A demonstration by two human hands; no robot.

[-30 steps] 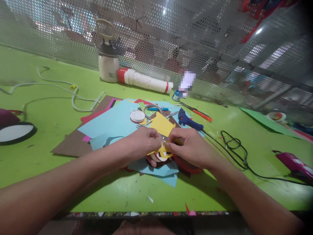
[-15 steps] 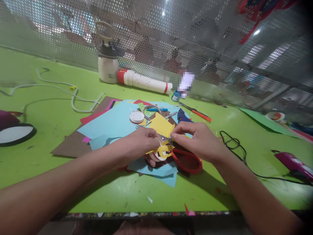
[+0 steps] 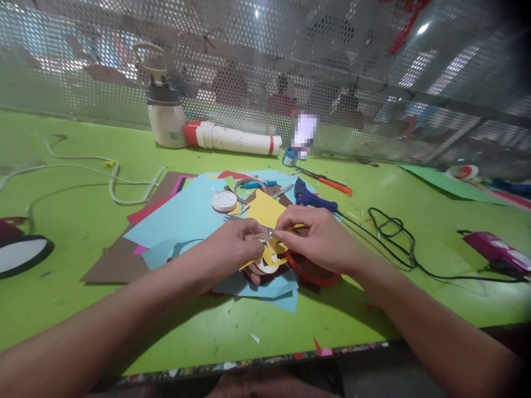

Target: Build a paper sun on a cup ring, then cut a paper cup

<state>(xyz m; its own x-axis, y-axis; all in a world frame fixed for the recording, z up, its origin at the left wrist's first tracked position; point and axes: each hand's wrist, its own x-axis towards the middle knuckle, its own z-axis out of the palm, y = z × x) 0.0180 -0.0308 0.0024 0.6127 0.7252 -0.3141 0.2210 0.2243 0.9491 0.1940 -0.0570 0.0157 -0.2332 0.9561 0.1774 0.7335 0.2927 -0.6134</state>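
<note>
My left hand [image 3: 234,243] is closed around a short white paper craft piece [image 3: 267,269] with a red band and cut yellow paper strips [image 3: 274,254] on it. Just right of it, the thumb and fingertips of my right hand [image 3: 321,235] are pinched together at its upper edge. What lies between those fingertips is too small to make out. Red-handled scissors [image 3: 326,281] lie beneath, their handles partly covered by my right hand. Behind my fingers is a yellow paper sheet [image 3: 263,207]. A white perforated disc [image 3: 224,201] rests on light blue paper [image 3: 174,213].
A blue glue gun [image 3: 313,198] trails a black cord [image 3: 385,235] rightward. Farther back are an orange-handled tool [image 3: 336,184], a small blue jar [image 3: 289,157], a white tube [image 3: 236,139] and a spray bottle [image 3: 168,124]. A magenta device [image 3: 495,251] lies at right.
The camera view has shifted, showing more of the glue gun. My right hand has moved slightly left, closer to my left hand and the paper piece, which stays held.
</note>
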